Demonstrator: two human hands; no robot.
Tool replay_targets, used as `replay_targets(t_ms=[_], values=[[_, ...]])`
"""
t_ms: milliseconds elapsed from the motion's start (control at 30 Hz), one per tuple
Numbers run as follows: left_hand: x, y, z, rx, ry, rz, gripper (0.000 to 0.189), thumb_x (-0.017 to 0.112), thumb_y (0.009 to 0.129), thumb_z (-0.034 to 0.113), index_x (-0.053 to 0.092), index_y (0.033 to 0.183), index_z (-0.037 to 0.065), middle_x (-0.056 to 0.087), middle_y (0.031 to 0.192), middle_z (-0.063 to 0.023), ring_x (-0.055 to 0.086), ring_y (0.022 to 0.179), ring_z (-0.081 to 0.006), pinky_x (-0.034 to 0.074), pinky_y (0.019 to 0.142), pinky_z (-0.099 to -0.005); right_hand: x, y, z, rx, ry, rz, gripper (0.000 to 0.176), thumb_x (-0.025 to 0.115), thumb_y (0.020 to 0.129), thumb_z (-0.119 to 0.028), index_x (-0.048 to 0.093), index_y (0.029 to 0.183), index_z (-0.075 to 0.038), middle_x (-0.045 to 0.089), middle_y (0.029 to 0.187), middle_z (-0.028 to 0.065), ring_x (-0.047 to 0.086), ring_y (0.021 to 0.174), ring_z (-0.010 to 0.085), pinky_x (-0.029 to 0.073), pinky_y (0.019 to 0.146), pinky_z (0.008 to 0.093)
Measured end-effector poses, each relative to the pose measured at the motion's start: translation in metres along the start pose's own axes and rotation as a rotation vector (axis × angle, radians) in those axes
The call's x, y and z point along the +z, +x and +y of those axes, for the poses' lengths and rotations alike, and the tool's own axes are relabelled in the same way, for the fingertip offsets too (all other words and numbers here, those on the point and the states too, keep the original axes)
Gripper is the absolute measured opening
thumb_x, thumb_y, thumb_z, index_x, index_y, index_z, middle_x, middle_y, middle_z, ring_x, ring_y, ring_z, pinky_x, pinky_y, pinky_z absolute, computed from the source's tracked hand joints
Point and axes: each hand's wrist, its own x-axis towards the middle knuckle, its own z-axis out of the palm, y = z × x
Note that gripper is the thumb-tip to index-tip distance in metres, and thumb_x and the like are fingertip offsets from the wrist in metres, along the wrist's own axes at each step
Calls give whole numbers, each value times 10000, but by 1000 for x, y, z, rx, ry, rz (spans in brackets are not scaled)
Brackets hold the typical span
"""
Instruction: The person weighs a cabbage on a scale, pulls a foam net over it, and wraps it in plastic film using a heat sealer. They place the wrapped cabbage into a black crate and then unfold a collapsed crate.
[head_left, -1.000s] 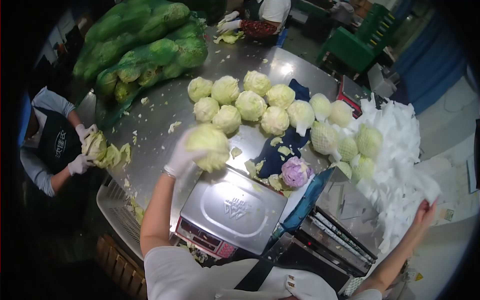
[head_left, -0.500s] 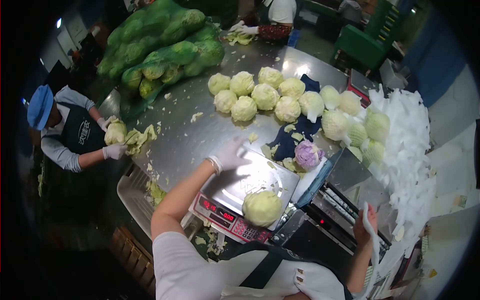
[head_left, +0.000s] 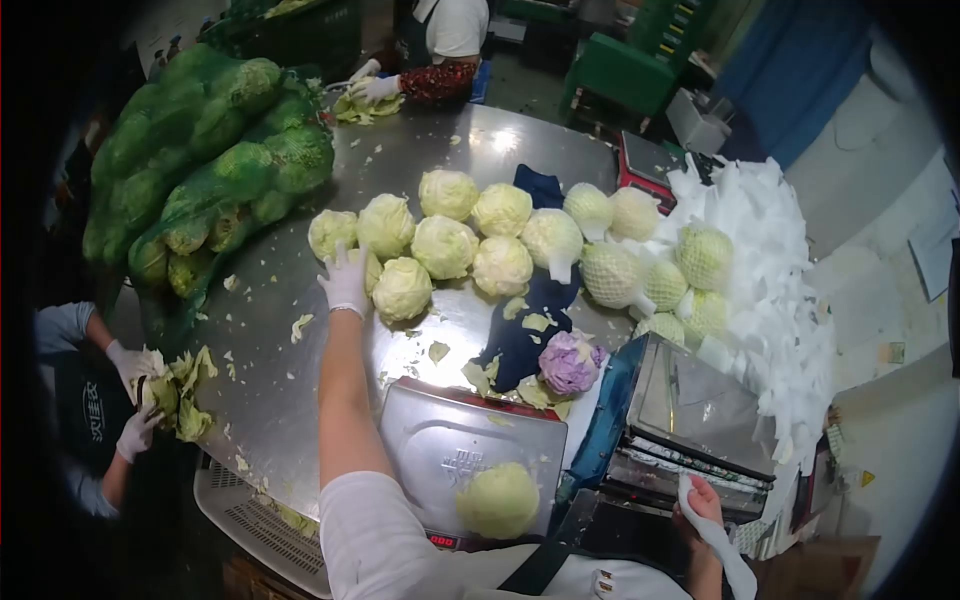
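While behind left hand (head_left: 346, 281), cabbage (head_left: 373, 270) (partly hidden)

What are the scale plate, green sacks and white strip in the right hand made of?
Scale plate: polished metal, likely stainless steel, by its grey sheen. Green sacks: mesh, probably plastic; cabbages show through. White strip: matte, perhaps foam, bending softly from the right hand.

The bare left arm (head_left: 347, 400) extends forward from a short white sleeve (head_left: 365, 520). The white-gloved left grip (head_left: 345, 280) is open, fingers spread. The bare right grip (head_left: 704, 500) is low, near the torso, fingers curled closed.
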Motion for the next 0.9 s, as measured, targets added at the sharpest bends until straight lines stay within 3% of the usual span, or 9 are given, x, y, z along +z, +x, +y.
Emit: replay_targets(t_ms=[133, 233, 267, 400, 500, 600, 700, 867, 900], values=[[-2, -11, -14, -142, -344, 95, 815, 775, 539, 296, 401, 1256, 197, 369, 1238, -198, 469, 1026, -351, 435, 868, -389, 15, 8, 1, 22, 13, -23, 250, 557, 821, -81, 506, 1059, -24, 578, 729, 52, 547, 521, 123, 450, 433, 234], [14, -27, -50, -332, -711, 279, 873, 801, 494, 331, 406, 1244, 127, 428, 1162, -212, 482, 1000, -353, 433, 863, -417, 18, 5, 3, 42, 53, -80, 249, 551, 827, -86, 500, 1063, -27, 573, 723, 48, 542, 520, 121, 443, 434, 233], [18, -43, -58, -435, -802, 283, 852, 807, 540, 274, 380, 1244, 53, 480, 1117, -197, 505, 1007, -304, 444, 867, -383, 18, 2, 2, 62, 33, -73, 241, 543, 836, -101, 493, 1059, -24, 565, 711, 42, 534, 524, 111, 428, 431, 224], [-18, -126, -74, -244, -1463, 193, 817, 794, 598, 98, 324, 1258, -5, 461, 1188, -148, 485, 1079, -206, 429, 906, -309, 8, -5, 11, 64, -42, -165, 243, 537, 844, -134, 487, 1047, -9, 550, 709, 27, 514, 531, 84, 403, 440, 200], [-73, -199, -64, -17, -1450, 8, 877, 818, 548, 122, 338, 1272, 8, 460, 1180, -133, 480, 1081, -219, 421, 915, -327, 9, -7, 18, 98, -146, -244, 276, 564, 813, -103, 510, 1062, 1, 570, 784, 13, 523, 613, 65, 413, 519, 184], [-116, -260, -43, 149, -1126, -129, 910, 825, 519, 142, 346, 1280, 6, 462, 1190, -128, 469, 1098, -213, 388, 948, -333, 36, -21, 13, 101, -288, -296, 249, 560, 778, -31, 552, 1025, 8, 592, 889, 37, 547, 770, 72, 425, 686, 177], [-128, -300, -16, 112, -1027, -213, 924, 834, 486, 301, 398, 1251, 20, 464, 1101, -164, 475, 1055, -285, 383, 927, -363, 49, -37, 9, 89, -276, -319, 184, 593, 756, -31, 563, 935, 1, 573, 976, 40, 541, 840, 91, 410, 774, 200], [-122, -308, -3, 90, -1101, -323, 980, 770, 602, 383, 249, 1351, 28, 388, 1259, -227, 408, 1165, -310, 346, 971, -356, 47, -48, 8, 114, -333, -428, 54, 519, 771, 12, 535, 805, -27, 561, 950, 30, 518, 825, 79, 395, 766, 191], [-121, -306, -5, 64, -1191, -351, 985, 752, 630, 398, 215, 1369, 30, 364, 1293, -240, 389, 1190, -314, 336, 982, -354, 49, -50, 12, 57, -329, -431, 34, 539, 792, -29, 526, 823, -34, 566, 926, 40, 530, 714, 75, 421, 641, 186]])
